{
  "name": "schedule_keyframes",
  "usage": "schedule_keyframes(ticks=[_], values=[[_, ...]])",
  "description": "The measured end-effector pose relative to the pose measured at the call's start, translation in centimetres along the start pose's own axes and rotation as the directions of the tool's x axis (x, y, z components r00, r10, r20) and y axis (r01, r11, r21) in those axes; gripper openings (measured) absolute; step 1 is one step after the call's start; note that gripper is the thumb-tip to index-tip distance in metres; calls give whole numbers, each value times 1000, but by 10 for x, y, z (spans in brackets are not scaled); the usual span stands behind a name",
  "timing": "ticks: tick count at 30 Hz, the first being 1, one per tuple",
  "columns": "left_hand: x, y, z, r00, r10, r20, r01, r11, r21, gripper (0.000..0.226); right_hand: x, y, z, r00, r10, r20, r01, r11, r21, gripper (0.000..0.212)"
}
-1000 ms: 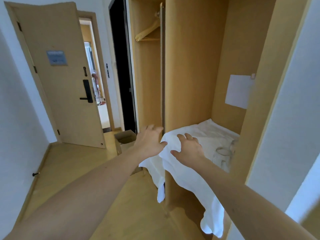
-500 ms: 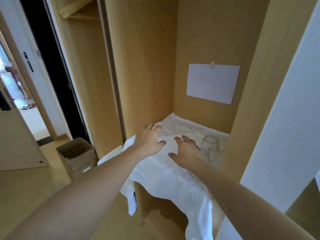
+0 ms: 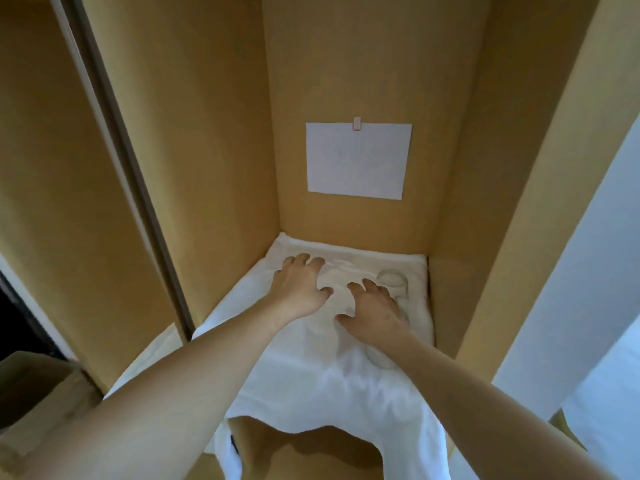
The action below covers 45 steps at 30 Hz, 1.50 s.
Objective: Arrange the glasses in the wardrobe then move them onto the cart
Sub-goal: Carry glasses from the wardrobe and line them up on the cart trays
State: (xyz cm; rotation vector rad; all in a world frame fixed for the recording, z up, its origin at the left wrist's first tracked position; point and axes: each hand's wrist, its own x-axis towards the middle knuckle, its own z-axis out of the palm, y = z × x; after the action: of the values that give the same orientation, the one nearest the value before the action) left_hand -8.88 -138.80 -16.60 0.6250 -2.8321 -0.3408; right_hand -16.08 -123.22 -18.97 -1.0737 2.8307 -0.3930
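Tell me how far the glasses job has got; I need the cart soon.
Nothing looks done. The glasses stand on the white cloth at the right of the wardrobe shelf. In hand: the left hand and right hand reach over the cloth, holding nothing, the right beside a glass. Left: arranging them, then moving them; no cart is in view.

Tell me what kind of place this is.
Likely a built-in wardrobe in a bedroom or hotel room: tall wooden walls with a sliding door track, a shelf under a white cloth, and glasses near the right hand.
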Motion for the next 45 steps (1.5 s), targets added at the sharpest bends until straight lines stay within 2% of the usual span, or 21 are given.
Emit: schedule_keyframes(ticks=[9,15,21,24,28,32,37,42,45], values=[[31,-21,10,982,164,94,-160,986,-45,69,2,-15,18,982,186,-29,-186,982,-23,72],[58,0,34,954,253,162,-241,966,-90,71,-1,11,18,951,308,-10,-308,951,-34,72],[92,33,59,914,333,231,-315,943,-111,77,18,45,18,919,386,80,-390,919,52,91],[111,49,72,874,392,287,-389,919,-68,79,27,56,18,913,371,168,-393,911,123,94],[136,69,86,835,406,371,-414,908,-62,93,29,67,23,915,318,247,-354,928,115,92],[156,80,94,782,416,464,-439,896,-65,107,35,70,26,915,305,263,-344,931,118,96],[169,96,109,692,467,550,-519,852,-69,102,41,78,31,920,278,275,-329,931,160,102],[175,100,118,702,483,523,-487,862,-142,83,43,83,36,927,252,278,-310,932,187,113],[178,98,118,732,479,484,-479,867,-135,84,44,84,36,929,247,276,-304,934,189,120]])
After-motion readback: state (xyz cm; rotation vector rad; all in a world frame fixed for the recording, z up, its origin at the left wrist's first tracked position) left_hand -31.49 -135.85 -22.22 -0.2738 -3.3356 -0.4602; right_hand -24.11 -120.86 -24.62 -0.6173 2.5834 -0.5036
